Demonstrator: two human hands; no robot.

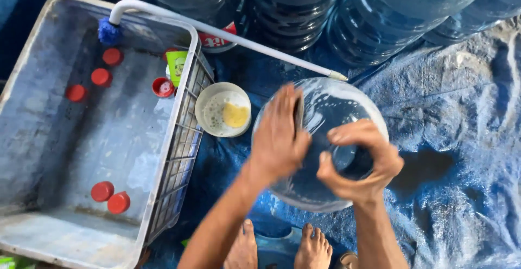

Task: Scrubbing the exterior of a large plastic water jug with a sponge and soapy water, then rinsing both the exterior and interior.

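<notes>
Jug (320, 139) is stood upright on the tarp (461, 139), neck up. Neck is ringed by the right hand (361, 163); left hand (279, 133) is pressed flat on its shoulder, fingers spread.

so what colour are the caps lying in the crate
Red, seen clearly in the head view: the caps lie loose in the grey crate.

Both bare forearms reach up from the near edge and angle toward each other. The left hand (279, 133) lies flat, palm down, fingers together and pointing far, slightly blurred. The right hand (361, 163) curls into a ring, thumb and fingers bent round, wrist straight. Bare feet (282, 247) show near, between the arms.
</notes>
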